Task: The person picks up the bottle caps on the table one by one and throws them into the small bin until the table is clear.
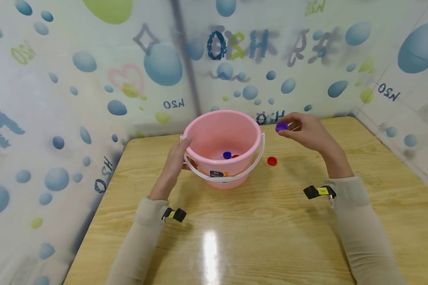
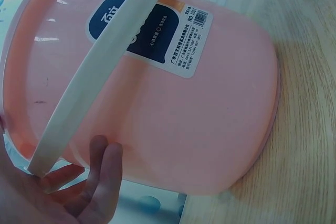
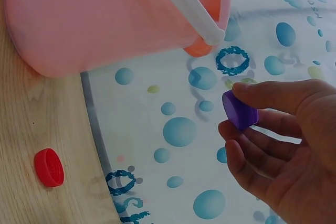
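A pink bucket [image 1: 221, 166] with a white handle [image 1: 228, 179] stands on the table. My left hand [image 1: 175, 158] grips its left rim, thumb over the edge and fingers against the outer wall, as the left wrist view also shows. Inside the bucket lie a blue bottle cap [image 1: 227, 155] and a red cap [image 1: 235, 156], the red one partly hidden by the rim. Right of the bucket, raised above the table, my right hand [image 1: 304, 128] pinches a purple bottle cap [image 3: 240, 109] between thumb and fingers. Another red cap [image 1: 272, 161] lies on the table below that hand.
The wooden table [image 1: 256, 233] reaches toward me with a bright light reflection on it. Behind it and at both sides hangs a white sheet [image 1: 207, 87] printed with blue and green drops. A label [image 2: 157, 35] is stuck on the bucket's outside.
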{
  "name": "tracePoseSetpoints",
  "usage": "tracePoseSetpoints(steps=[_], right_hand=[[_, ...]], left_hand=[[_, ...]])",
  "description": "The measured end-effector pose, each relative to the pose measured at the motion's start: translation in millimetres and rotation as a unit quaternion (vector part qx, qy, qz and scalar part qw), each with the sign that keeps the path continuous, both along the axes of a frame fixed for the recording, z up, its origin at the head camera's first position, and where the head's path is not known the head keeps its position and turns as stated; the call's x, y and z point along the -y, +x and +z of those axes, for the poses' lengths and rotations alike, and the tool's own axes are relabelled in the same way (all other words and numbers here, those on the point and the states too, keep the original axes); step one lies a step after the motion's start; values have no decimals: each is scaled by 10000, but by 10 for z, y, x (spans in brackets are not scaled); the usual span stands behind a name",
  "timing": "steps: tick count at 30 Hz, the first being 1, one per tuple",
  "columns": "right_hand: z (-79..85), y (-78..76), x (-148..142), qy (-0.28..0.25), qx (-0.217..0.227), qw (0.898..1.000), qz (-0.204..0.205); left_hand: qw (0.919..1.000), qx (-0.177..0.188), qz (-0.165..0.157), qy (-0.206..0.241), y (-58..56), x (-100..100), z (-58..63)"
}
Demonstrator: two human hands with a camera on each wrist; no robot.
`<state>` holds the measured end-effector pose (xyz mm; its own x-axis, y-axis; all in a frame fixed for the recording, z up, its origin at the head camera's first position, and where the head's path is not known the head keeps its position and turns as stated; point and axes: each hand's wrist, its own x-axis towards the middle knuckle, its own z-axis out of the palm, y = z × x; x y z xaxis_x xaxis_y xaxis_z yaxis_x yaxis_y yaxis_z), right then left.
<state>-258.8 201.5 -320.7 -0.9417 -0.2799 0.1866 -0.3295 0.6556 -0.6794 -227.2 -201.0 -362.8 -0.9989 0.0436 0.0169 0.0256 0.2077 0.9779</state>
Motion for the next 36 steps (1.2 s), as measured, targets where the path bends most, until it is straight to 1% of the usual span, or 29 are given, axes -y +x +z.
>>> tracePoseSetpoints(steps=[7,14,21,28,36], right_hand=[[16,17,28,44,25,10000,-30],[40,38,52,-3,-83,10000,-28],[57,41,97,-49,-159,9999,-21],[47,34,145,-71,-270,9996,49],[59,15,132,124,-219,9996,130]], left_hand=[[10000,-48,-27,-14,10,-1,2],[9999,-105,-48,-11,-4,13,-13],[10000,-39,0,-78,-7,24,-20],[10000,-44,31,-51,-3,38,7],[10000,-46,19,21,-1,29,-4]])
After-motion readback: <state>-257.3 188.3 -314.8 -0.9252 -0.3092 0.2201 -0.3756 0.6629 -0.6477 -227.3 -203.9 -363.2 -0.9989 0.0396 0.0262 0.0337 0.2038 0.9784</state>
